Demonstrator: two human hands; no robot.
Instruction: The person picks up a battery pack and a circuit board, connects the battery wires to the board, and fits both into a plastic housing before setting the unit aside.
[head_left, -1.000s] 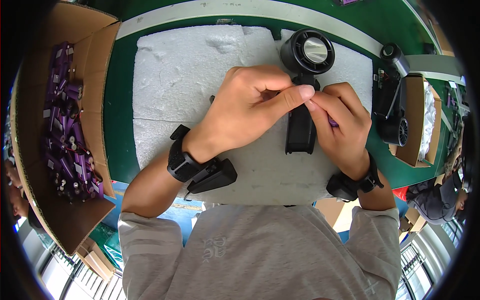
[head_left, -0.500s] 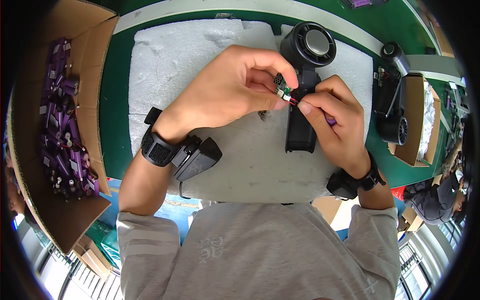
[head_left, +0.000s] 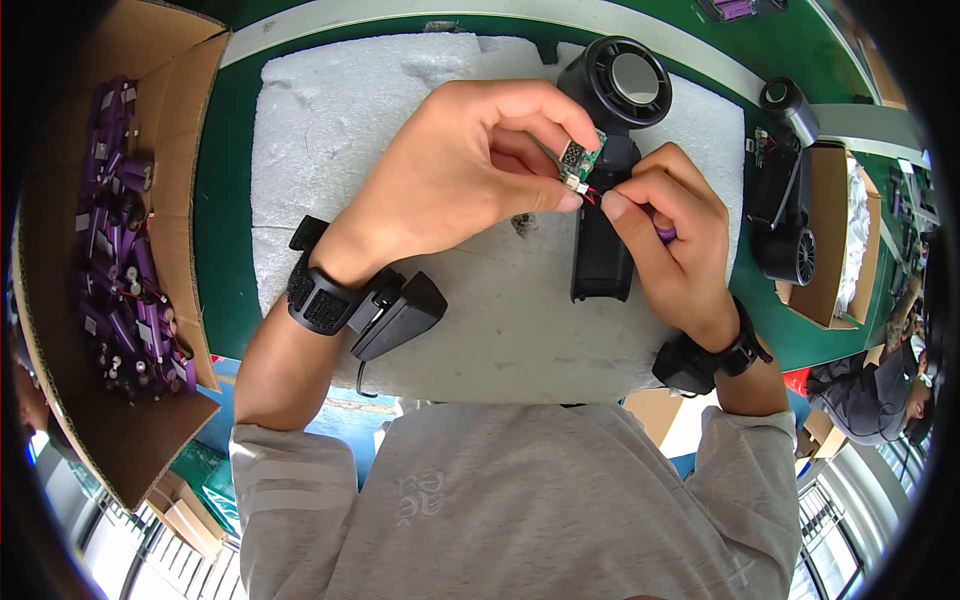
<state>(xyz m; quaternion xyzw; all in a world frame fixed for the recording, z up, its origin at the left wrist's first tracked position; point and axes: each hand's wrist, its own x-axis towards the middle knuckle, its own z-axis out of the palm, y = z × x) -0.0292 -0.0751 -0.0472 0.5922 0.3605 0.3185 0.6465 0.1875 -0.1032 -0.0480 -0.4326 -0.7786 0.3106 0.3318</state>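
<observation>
My left hand [head_left: 440,185] pinches a small green circuit board [head_left: 592,156] between thumb and fingers. A white plug [head_left: 578,185] with red and black wires [head_left: 592,196] sits at the board's lower edge; whether it is fully seated cannot be made out. My right hand [head_left: 680,235] grips the wires between thumb and forefinger, close to the plug. Tucked in its palm, mostly hidden by the fingers, is a purple battery cell [head_left: 666,234]. Beneath both hands lies a black handheld fan [head_left: 602,262], its round head pointing away from me.
White foam sheets [head_left: 330,120] cover the green table [head_left: 228,260] in front of me. On the left stands a cardboard box [head_left: 180,150] of purple battery cells [head_left: 125,240]. To the right are more black fan parts [head_left: 785,255] and a small carton [head_left: 815,240] with white lining.
The circuit board has tilted and risen slightly, showing more of its face. Both hands keep their pinches and have shifted only a little.
</observation>
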